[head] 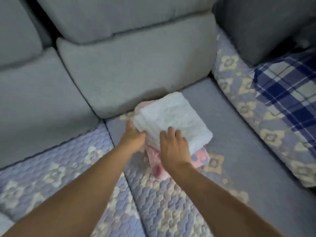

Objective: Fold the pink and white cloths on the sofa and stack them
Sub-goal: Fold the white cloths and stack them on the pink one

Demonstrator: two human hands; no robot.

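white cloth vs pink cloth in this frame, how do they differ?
Position: the white cloth lies on top; the pink cloth sits under it, showing only at the near and far edges.
Look: the white cloth is plain; the pink cloth is patterned.
Contact: the right hand rests on the white cloth, the left hand is at its left edge; contact with the pink cloth cannot be told.
Shared: both folded, stacked on the sofa seat.

Stack: white cloth (172, 120) is lying on the pink cloth (159, 168), on the seat cover (171, 202).
Behind: back cushion (136, 71).
Right: plaid cloth (287, 93).
Hands: left hand (133, 137) and right hand (174, 147) are resting at the stack's near edge.
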